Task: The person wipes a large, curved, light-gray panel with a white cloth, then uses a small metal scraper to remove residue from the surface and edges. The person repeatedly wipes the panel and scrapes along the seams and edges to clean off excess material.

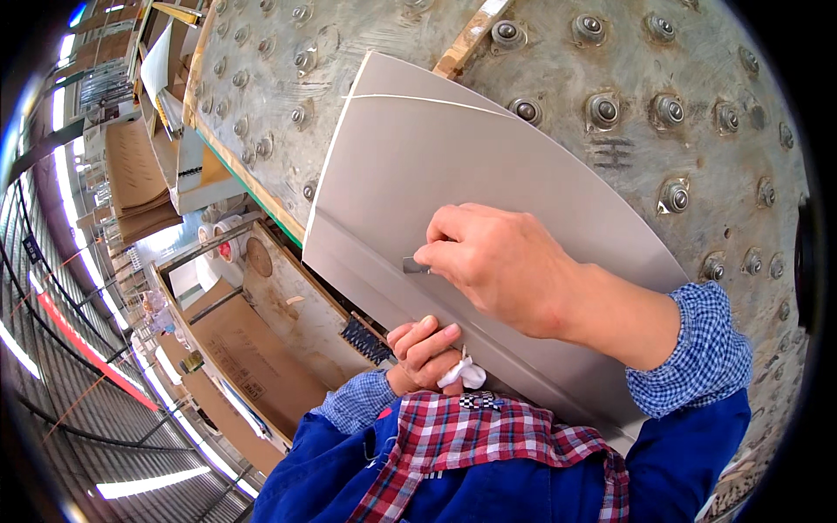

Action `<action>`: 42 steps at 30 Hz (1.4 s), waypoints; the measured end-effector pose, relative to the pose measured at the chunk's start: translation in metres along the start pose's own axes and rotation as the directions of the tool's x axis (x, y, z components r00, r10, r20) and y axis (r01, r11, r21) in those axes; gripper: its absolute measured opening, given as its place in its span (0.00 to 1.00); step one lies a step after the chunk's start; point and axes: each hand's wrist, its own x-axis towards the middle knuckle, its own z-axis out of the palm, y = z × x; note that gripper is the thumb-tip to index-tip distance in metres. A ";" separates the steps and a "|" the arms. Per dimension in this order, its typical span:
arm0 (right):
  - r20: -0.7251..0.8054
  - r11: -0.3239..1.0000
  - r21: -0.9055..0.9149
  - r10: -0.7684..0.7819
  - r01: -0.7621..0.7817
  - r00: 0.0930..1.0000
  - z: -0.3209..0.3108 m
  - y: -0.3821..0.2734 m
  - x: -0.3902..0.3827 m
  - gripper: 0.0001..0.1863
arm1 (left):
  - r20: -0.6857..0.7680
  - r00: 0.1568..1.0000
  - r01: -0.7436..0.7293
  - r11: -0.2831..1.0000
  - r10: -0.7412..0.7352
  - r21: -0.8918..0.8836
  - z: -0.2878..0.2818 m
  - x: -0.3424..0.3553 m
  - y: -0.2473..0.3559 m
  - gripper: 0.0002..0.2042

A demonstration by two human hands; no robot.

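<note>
- A broad, grey-beige panel [514, 174] lies slantwise on a worn metal table [558, 65], its smooth face turned up and its pale rim catching light along the left side.
- A thin, light line crosses the panel near its far end, while a long, straight step runs down its near side, close to the wearer's body.
- A small, flat, greyish piece [411, 265], mostly hidden by fingertips, is pinched between thumb and forefinger of the right hand [501, 261], just over the panel's face near the step.
- A crumpled white wad [469, 375] sits against the left hand [425, 353], at the panel's near edge.
</note>
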 end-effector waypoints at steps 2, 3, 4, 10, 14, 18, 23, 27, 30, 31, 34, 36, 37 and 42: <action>0.025 1.000 -0.007 0.000 0.001 1.000 -0.002 0.000 0.000 0.03 | 0.014 1.000 0.028 1.000 -0.028 0.015 -0.002 0.001 0.003 0.15; 0.059 1.000 -0.026 0.002 -0.001 0.998 -0.004 0.001 0.000 0.04 | 0.016 0.999 0.044 0.999 -0.044 0.024 -0.002 0.001 0.004 0.16; 0.093 0.999 -0.045 0.006 -0.002 0.996 -0.007 0.001 0.000 0.04 | -0.005 0.999 0.033 0.999 -0.033 0.016 0.000 0.000 0.003 0.16; 0.231 0.998 -0.032 0.057 -0.051 0.971 -0.019 0.002 0.002 0.05 | -0.076 0.997 0.010 1.000 -0.009 0.006 0.005 0.001 0.000 0.16; 0.254 0.999 0.010 0.036 -0.040 0.967 -0.022 0.005 -0.002 0.05 | -0.189 0.982 0.011 0.999 -0.003 0.037 0.016 0.001 -0.001 0.15; 0.038 0.996 0.055 0.068 -0.070 0.997 -0.007 0.005 -0.004 0.05 | -0.121 0.992 0.033 0.998 -0.026 0.055 0.009 0.004 0.001 0.15; -0.046 0.996 0.024 0.091 -0.090 0.995 0.006 0.000 -0.003 0.06 | -0.077 0.997 -0.002 1.000 0.004 0.028 0.005 0.007 -0.002 0.14; -0.051 0.990 0.074 0.120 -0.116 0.991 0.006 -0.001 -0.004 0.05 | -0.081 0.997 0.010 1.000 -0.008 0.026 0.005 0.003 -0.001 0.12; -0.085 0.993 0.055 0.108 -0.103 0.991 0.009 -0.002 -0.004 0.05 | -0.040 0.999 -0.008 1.000 0.008 0.002 0.005 0.002 -0.002 0.17; -0.084 0.994 0.049 0.098 -0.094 0.992 0.009 -0.002 -0.004 0.05 | -0.034 0.999 -0.005 1.000 0.005 0.003 0.004 0.002 -0.001 0.17; -0.064 0.998 0.034 0.050 -0.048 0.997 0.007 -0.001 -0.005 0.04 | -0.017 1.000 0.001 1.000 -0.001 0.008 0.003 0.002 -0.001 0.18; -0.014 0.999 0.036 0.034 -0.034 0.999 0.004 0.000 -0.004 0.04 | -0.010 1.000 0.003 1.000 -0.003 0.013 0.002 0.004 0.000 0.19; 0.026 0.998 0.040 0.038 -0.039 0.999 0.001 -0.001 -0.003 0.03 | -0.032 0.999 0.004 1.000 -0.004 0.007 0.003 0.003 -0.001 0.16; 0.189 0.997 0.004 0.072 -0.074 0.979 -0.014 -0.001 -0.001 0.04 | -0.091 0.996 0.012 1.000 -0.013 -0.006 0.007 -0.001 -0.002 0.11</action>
